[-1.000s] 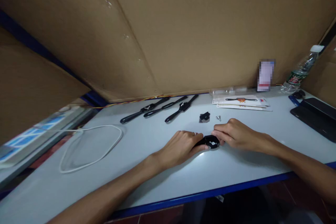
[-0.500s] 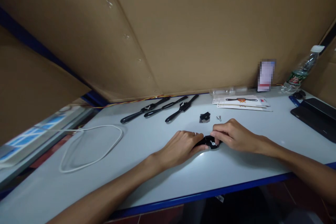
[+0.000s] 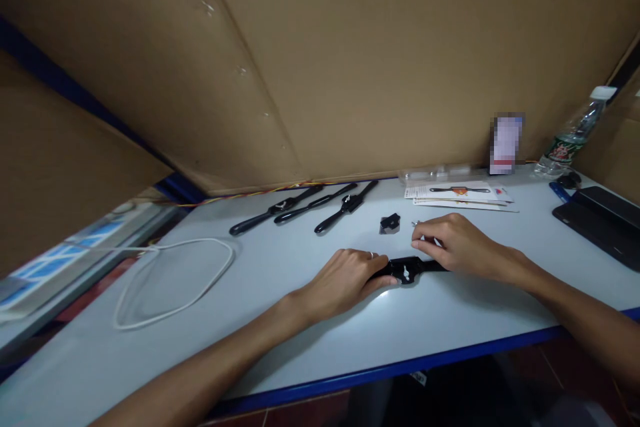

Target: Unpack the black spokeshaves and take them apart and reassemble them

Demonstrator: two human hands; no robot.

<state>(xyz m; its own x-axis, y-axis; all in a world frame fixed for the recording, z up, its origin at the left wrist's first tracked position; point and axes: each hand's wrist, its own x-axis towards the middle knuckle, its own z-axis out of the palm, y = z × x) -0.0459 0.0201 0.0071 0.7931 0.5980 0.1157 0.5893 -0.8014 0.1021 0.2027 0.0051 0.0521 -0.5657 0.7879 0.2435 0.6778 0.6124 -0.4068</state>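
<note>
My left hand (image 3: 350, 277) lies on the white table (image 3: 280, 340), fingers wrapped round one handle of a black two-handled tool (image 3: 407, 269). The tool's middle, with a small silver part, shows between my hands. Its other handle runs under my right hand (image 3: 457, 245). That hand is just behind the tool, thumb and forefinger pinched together at a small silver screw (image 3: 414, 223). A small black block (image 3: 389, 223) lies just left of the screw.
Three similar black tools (image 3: 305, 207) lie in a row at the back. Printed cards (image 3: 457, 192), a water bottle (image 3: 573, 137) and a dark phone (image 3: 600, 217) sit at the right. A white cable loop (image 3: 173, 277) lies at the left. Cardboard walls surround the table.
My right hand has left the tool's middle and moved back and right to the small screw, uncovering the tool's right handle. My left hand has stayed on the tool.
</note>
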